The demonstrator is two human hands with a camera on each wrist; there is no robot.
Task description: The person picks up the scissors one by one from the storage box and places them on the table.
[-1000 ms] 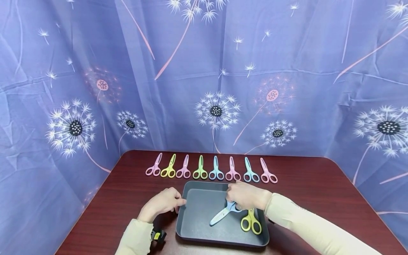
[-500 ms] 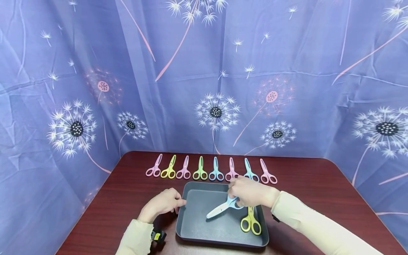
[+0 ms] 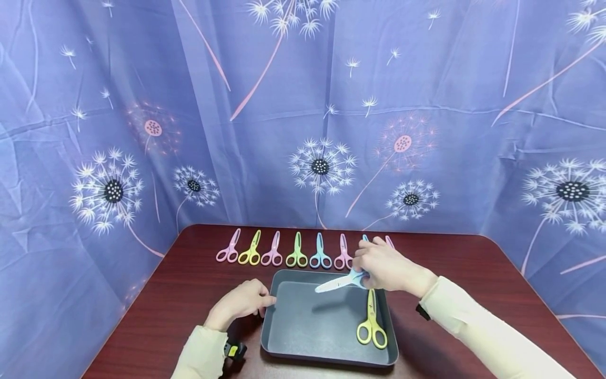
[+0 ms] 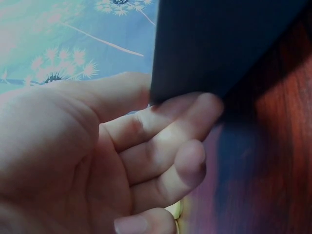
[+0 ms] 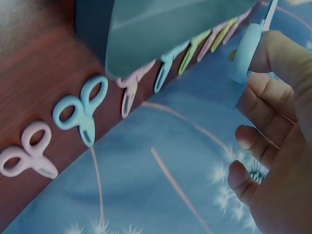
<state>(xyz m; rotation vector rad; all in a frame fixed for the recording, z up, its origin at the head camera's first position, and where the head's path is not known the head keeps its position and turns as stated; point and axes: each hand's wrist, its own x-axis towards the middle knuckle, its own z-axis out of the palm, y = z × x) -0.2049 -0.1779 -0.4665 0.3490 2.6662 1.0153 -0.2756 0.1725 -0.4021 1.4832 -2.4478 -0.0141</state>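
Above the far right part of the dark grey tray (image 3: 307,321), my right hand (image 3: 388,266) pinches a pair of blue scissors (image 3: 338,283) by the handle loops. The blades point left, and a shadow falls on the tray floor below. In the right wrist view, thumb and forefinger hold the blue loop (image 5: 247,51); the other fingers are loosely bent. A pair of yellow scissors (image 3: 371,321) lies in the tray at the right, loops toward me. My left hand (image 3: 243,305) grips the tray's left wall; the left wrist view shows thumb and fingertips at the dark wall (image 4: 209,48).
Behind the tray, a row of pink, yellow, green (image 3: 297,250) and blue scissors (image 3: 320,252) lies near the table's far edge. My right hand partly covers the row's right end. A patterned blue curtain (image 3: 265,158) hangs behind the dark red table (image 3: 454,273).
My right hand has lifted the blue scissors off the tray floor and moved up, back and to the right with them. The left hand stays at the tray's side.
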